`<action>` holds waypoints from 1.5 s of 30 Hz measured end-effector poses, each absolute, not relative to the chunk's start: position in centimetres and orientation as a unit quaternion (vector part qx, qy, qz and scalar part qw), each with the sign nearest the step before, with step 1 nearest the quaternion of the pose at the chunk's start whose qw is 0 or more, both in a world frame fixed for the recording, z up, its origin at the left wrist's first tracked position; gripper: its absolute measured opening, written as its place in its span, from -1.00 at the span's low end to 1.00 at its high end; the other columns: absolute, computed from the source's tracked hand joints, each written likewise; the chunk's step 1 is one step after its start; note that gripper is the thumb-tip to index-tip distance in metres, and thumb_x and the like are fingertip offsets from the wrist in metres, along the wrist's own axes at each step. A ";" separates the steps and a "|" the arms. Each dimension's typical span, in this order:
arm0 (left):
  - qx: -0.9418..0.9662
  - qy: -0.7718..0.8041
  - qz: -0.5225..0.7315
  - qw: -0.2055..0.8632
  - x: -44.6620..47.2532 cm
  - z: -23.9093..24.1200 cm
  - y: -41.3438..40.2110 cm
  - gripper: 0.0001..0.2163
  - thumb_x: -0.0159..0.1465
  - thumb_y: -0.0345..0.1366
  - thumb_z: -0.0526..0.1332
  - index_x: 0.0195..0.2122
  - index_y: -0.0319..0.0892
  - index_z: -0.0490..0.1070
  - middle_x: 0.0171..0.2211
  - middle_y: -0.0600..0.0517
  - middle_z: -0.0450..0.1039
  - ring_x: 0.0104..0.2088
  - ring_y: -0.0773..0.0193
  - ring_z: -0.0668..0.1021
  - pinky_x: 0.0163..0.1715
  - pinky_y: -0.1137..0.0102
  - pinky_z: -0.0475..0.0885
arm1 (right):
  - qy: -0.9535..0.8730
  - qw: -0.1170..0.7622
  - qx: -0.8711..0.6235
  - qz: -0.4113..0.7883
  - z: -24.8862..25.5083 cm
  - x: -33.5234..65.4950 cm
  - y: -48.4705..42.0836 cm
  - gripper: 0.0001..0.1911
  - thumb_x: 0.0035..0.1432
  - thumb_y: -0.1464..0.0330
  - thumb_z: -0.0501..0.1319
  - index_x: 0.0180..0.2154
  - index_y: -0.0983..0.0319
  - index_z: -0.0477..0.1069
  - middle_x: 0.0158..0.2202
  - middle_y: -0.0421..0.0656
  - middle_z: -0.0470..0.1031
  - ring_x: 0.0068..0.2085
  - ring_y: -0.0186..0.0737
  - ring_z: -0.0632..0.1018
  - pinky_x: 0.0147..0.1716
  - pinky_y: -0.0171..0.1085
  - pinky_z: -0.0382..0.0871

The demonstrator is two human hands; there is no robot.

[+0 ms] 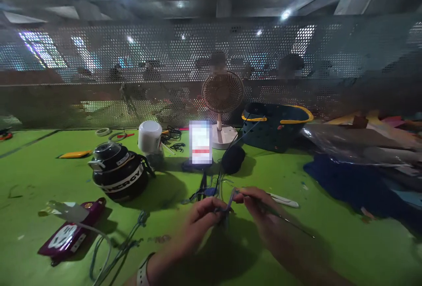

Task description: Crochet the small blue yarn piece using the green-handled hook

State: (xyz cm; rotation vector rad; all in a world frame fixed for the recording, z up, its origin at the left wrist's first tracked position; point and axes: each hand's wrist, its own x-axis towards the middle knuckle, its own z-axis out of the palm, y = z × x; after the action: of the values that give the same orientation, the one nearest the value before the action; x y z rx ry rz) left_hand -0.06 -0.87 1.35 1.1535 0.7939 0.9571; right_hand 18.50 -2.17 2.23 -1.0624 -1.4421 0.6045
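My left hand [201, 223] pinches a small piece of grey-blue crochet work [226, 212] above the green table. In my right hand [259, 211] is a thin crochet hook [295, 225], its shaft slanting down to the right. A strand of yarn runs up from the work between the fingertips of both hands, which almost meet. The hook's working tip is hidden at the fingers. Beyond the hands lies a dark ball of yarn [233, 159], with loose strands around it. Beside my right hand rests a slim white-handled tool [284, 200].
A lit phone [200, 143] stands before a white fan [223, 93]. Right of it are a dark basket [277, 134] and dark blue cloth [343, 189]. At left sit a black round jug [120, 174], a white-capped jar [150, 136], a purple power bank [72, 235] and cords [115, 251].
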 end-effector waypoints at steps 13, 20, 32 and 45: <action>0.486 0.418 0.461 0.613 0.9 0.6 0.0 -0.64 -0.06 -0.01 0.46 -0.46 -0.24 0.60 -0.65 0.13 0.34 -0.59 0.44 0.27 -0.54 0.49 0.12 | -0.609 0.601 -0.422 0.301 2.3 18.1 -2.2 -0.88 0.18 0.23 0.29 -0.26 0.04 0.59 -0.40 -0.24 0.63 -0.38 -0.23 0.65 -0.32 -0.30 0.55; 0.502 0.429 0.480 0.577 0.7 1.2 -0.3 -0.61 -0.03 0.04 0.42 -0.46 -0.24 0.59 -0.68 0.16 0.24 -0.61 0.46 0.19 -0.59 0.50 0.04 | -0.608 0.598 -0.381 0.359 1.6 18.5 -1.9 -0.89 0.16 0.28 0.31 -0.28 0.13 0.59 -0.48 -0.22 0.58 -0.49 -0.27 0.59 -0.49 -0.32 0.45; 0.576 0.421 0.510 0.480 0.9 0.7 -0.6 -0.59 0.09 0.09 0.31 -0.47 -0.25 0.50 -0.66 0.15 0.23 -0.62 0.44 0.20 -0.61 0.50 0.10 | -0.570 0.548 -0.446 0.419 2.4 18.9 -0.8 -0.66 0.22 0.05 0.18 -0.24 0.18 0.47 -0.31 -0.16 0.62 -0.21 -0.16 0.60 -0.11 -0.18 0.41; 0.680 0.439 0.509 0.292 1.2 0.7 -0.9 -0.81 0.21 -0.20 0.25 -0.49 -0.14 0.47 -0.56 0.05 0.39 -0.46 0.25 0.36 -0.42 0.39 0.24 | -0.619 0.525 -0.405 0.421 1.3 18.3 -1.1 -0.79 0.19 0.18 0.27 -0.36 0.19 0.46 -0.39 -0.24 0.49 -0.31 -0.23 0.46 -0.26 -0.23 0.30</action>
State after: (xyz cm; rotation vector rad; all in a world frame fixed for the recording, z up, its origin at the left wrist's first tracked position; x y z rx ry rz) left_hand 1.16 -0.88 0.67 1.8131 1.1701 1.3578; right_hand 18.34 -1.11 1.33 -0.9691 -1.4800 1.0080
